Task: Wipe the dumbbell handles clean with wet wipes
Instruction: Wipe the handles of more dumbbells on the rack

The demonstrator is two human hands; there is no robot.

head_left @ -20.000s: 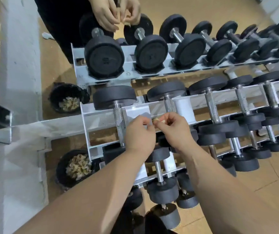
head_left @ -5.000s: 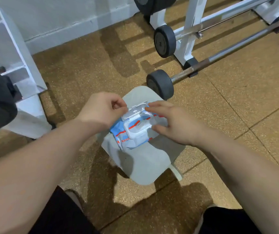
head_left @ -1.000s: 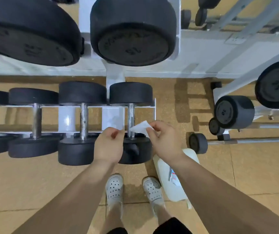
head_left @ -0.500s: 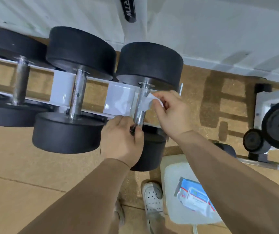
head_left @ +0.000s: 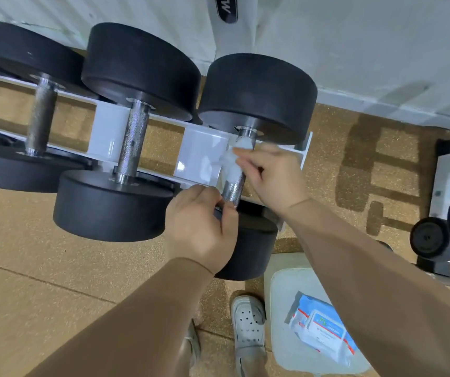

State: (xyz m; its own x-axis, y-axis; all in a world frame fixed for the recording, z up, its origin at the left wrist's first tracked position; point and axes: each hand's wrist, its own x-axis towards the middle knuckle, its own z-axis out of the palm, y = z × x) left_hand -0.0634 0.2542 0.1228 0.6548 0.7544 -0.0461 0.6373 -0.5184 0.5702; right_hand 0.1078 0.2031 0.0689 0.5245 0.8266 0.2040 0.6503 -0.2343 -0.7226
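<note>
The right hand (head_left: 272,175) pinches a white wet wipe (head_left: 232,162) between thumb and curled fingers and holds it wrapped against the upper part of a knurled metal handle (head_left: 233,190). The left hand (head_left: 200,227) sits just below. Its fingers are curled and its thumb and fingertips pinch the lower end of the same handle, right where the handle meets the near weight head.

That handle belongs to the rightmost dumbbell (head_left: 256,93), which lies across a white rack (head_left: 199,156) with one black head toward the wall and the other toward the person. A second dumbbell (head_left: 132,142) lies just beside it on the left. A third dumbbell (head_left: 41,118) lies further left and is partly cut off by the frame edge.

Below the right forearm, a blue-and-white pack of wipes (head_left: 324,331) rests on a pale stool (head_left: 281,284) standing on the speckled brown floor (head_left: 28,281). A white perforated shoe (head_left: 248,322) stands just beside the stool.
</note>
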